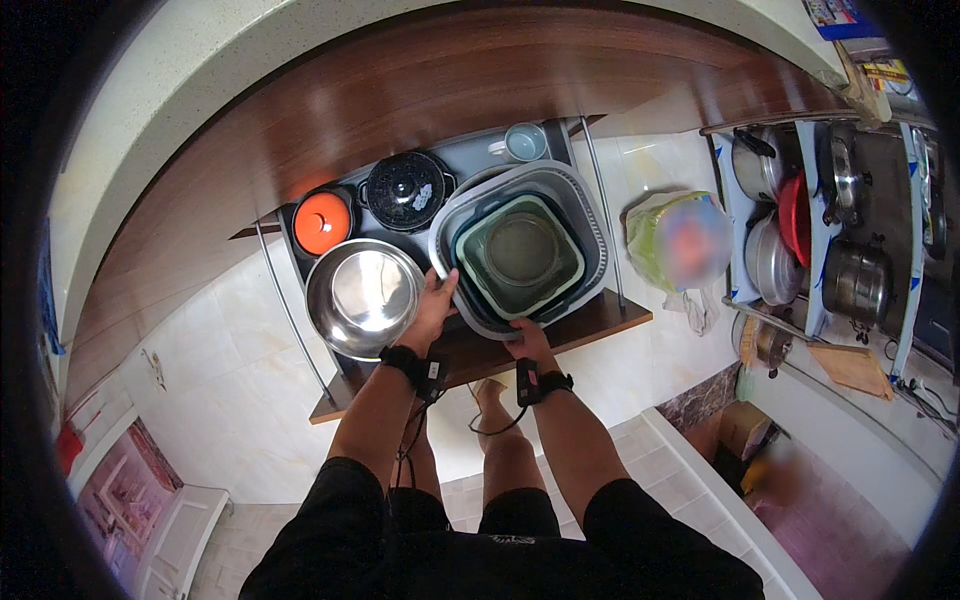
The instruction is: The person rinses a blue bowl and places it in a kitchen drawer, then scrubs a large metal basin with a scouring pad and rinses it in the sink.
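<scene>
Nested plastic tubs fill the right part of a pulled-out drawer: a grey outer basin (595, 232), a dark one inside it, and a pale-rimmed green basin (521, 247) innermost. My left hand (433, 311) holds the grey basin's left wall, close beside a shiny stainless steel bowl (364, 300). At the front corner, my right hand (531, 341) is closed around the same basin's rim. Behind lie a black speckled lidded pot (406, 190) and a small dark pot with an orange lid (322, 224). A light mug (523, 142) stands at the back right.
The wooden drawer front (480, 364) and metal side rails (292, 311) border the drawer. A filled plastic bag (645, 240) sits on the floor to the right. Beyond it stands a rack with several pots (859, 281) and a wooden board (851, 370). A stone countertop (161, 142) overhangs behind.
</scene>
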Demonstrator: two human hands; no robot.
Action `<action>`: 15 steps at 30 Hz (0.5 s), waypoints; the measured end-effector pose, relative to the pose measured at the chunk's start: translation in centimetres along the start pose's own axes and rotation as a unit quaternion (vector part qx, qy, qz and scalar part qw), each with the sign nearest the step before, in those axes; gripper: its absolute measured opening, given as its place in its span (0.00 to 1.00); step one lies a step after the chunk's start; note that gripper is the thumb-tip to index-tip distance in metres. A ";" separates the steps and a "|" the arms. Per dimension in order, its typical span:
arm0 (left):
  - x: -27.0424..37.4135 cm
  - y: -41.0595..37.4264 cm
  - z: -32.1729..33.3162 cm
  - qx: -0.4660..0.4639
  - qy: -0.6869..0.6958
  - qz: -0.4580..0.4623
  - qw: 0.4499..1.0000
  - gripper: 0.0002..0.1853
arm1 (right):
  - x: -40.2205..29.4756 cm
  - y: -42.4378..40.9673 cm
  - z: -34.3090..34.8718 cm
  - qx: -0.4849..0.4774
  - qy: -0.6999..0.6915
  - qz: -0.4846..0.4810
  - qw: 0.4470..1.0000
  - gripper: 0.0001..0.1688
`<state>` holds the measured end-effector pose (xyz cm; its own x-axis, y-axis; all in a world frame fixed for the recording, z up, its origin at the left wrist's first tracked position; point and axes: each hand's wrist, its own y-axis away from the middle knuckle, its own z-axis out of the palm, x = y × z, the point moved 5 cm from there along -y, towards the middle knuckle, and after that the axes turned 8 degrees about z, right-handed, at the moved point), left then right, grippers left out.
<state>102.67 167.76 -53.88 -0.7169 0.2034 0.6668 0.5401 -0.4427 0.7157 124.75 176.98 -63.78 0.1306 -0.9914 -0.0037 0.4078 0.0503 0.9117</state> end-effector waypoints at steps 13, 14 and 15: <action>-3.5 -3.2 -2.3 0.027 -0.089 0.066 0.993 0.17 | 0.8 15.2 3.1 0.347 0.172 -0.141 0.911 0.03; -4.1 -4.0 -2.8 0.059 -0.097 0.108 0.988 0.20 | 0.6 14.0 1.7 0.292 0.323 -0.186 0.881 0.03; -4.0 -4.4 -2.9 0.089 -0.105 0.148 0.979 0.22 | 0.6 13.1 0.6 0.242 0.432 -0.240 0.835 0.03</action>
<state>101.88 166.36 -60.33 -0.4204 0.2722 0.8655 0.7926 -0.3541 0.4964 129.65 176.93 -51.64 0.7456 -0.4160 -0.5205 0.2144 -0.5899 0.7785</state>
